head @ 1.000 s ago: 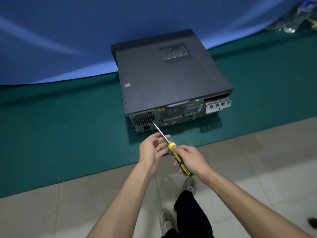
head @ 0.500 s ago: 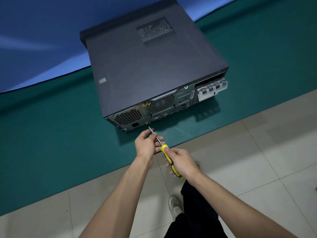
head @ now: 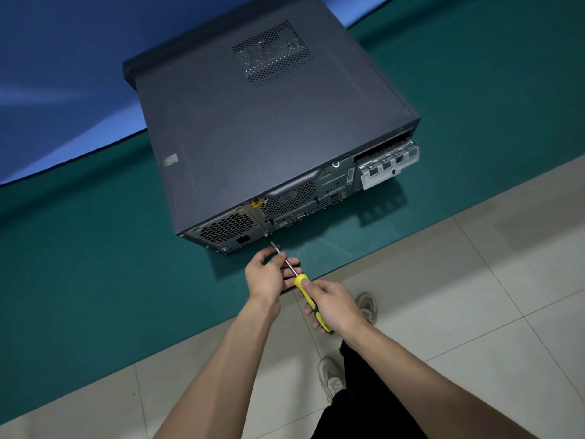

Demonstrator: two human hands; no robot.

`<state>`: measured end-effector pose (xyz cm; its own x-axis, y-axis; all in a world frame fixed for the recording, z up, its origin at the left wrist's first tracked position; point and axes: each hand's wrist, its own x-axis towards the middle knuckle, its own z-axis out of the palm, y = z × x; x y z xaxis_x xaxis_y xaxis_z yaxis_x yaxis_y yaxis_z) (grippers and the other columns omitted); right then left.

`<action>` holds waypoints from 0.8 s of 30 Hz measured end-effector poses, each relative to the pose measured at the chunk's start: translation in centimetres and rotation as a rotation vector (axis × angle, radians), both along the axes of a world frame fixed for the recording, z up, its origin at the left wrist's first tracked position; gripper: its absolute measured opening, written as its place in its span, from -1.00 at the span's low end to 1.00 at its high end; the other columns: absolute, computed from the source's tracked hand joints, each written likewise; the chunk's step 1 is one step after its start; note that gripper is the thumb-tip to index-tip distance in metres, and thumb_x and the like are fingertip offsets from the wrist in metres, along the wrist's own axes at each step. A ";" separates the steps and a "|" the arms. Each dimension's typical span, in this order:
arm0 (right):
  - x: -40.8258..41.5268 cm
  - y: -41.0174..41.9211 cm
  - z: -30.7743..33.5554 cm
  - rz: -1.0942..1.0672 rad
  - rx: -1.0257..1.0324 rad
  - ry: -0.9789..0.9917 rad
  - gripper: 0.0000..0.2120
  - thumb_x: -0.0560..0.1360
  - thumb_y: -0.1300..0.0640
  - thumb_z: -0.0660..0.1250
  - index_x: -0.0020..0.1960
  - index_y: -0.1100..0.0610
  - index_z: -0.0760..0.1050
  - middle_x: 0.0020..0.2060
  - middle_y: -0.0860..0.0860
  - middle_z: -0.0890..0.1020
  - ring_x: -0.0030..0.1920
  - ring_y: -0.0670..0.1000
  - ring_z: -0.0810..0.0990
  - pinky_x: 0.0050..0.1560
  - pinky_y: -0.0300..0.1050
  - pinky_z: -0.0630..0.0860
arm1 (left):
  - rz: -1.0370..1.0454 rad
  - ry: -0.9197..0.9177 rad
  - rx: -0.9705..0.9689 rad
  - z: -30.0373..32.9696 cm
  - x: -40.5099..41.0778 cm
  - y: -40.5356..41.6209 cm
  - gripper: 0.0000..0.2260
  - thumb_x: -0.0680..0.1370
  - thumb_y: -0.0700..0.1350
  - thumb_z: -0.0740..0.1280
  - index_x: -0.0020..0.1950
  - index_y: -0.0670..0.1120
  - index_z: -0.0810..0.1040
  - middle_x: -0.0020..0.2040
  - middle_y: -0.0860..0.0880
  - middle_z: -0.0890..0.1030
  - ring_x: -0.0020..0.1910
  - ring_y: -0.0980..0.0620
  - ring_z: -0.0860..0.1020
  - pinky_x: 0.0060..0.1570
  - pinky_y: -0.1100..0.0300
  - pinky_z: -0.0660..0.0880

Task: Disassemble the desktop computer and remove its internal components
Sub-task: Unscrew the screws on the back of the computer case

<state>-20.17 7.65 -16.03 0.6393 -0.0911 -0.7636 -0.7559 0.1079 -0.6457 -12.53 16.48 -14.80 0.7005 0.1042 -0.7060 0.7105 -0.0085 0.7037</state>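
Observation:
A dark grey desktop computer case point(head: 269, 128) lies flat on a green mat point(head: 79, 264), its rear panel with fan grilles and ports facing me. My right hand point(head: 332, 307) grips the yellow and black handle of a screwdriver point(head: 304, 288). My left hand point(head: 269, 275) pinches the metal shaft near its tip. The tip sits just in front of the rear panel's lower edge, close to the power supply grille point(head: 226, 228). The case cover is closed.
A silver expansion slot bracket point(head: 387, 166) sticks out at the rear right of the case. A blue backdrop point(head: 63, 74) lies behind the mat. Beige floor tiles point(head: 474, 296) run under me, and my shoes point(head: 330, 375) stand beside the mat's edge.
The camera has moved closer to the case, which now fills more of the view. Both hands with the screwdriver have come nearer the rear panel's lower left part.

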 end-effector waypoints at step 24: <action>-0.7 5.9 -1.0 -0.148 -0.360 0.069 -0.52 0.49 -0.26 0.24 -0.37 0.09 0.31 -0.47 -0.03 0.48 -0.40 0.04 0.46 -0.40 -0.13 0.25 | -0.035 0.036 0.050 -0.3 -0.8 1.7 -0.97 0.53 -0.29 0.33 -0.10 -0.24 0.54 -0.27 -0.14 0.63 -0.39 0.04 0.60 -0.30 0.18 0.56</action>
<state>-20.84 13.58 -17.03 0.5474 -0.4483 -0.7067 -0.7923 -0.0055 -0.6102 -13.38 18.17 -15.08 0.6783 0.1161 -0.7255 0.7342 -0.0682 0.6755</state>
